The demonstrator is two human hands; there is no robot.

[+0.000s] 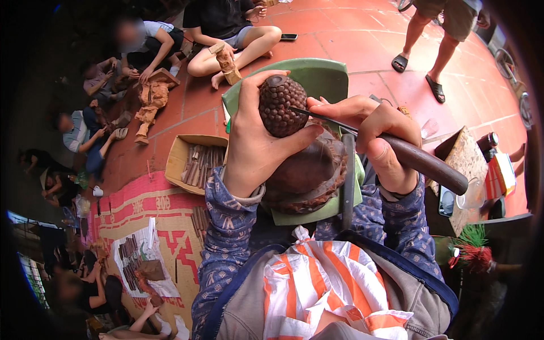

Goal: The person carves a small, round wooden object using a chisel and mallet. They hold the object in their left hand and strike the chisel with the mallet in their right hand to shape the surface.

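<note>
A dark brown wooden carving [306, 173] rests in front of me, its rounded top [281, 105] covered in small knobs like curled hair. My left hand [252, 147] is wrapped around the left side of that knobbly top, thumb stretched across below it. In my right hand [391, 133] is a carving chisel [425, 161] with a thick dark handle and a thin blade. The blade's tip touches the knobs on their right side, and my right fingertips lie close to the blade. Beneath and behind the carving is a green plastic chair [326, 68].
Left of me stands a cardboard box [180, 164] full of chisels, near a red patterned mat [187, 241] with more tools. A cluttered board [467, 150] lies at right. Several people sit at left with carvings [152, 102]; another person [439, 45] stands far right.
</note>
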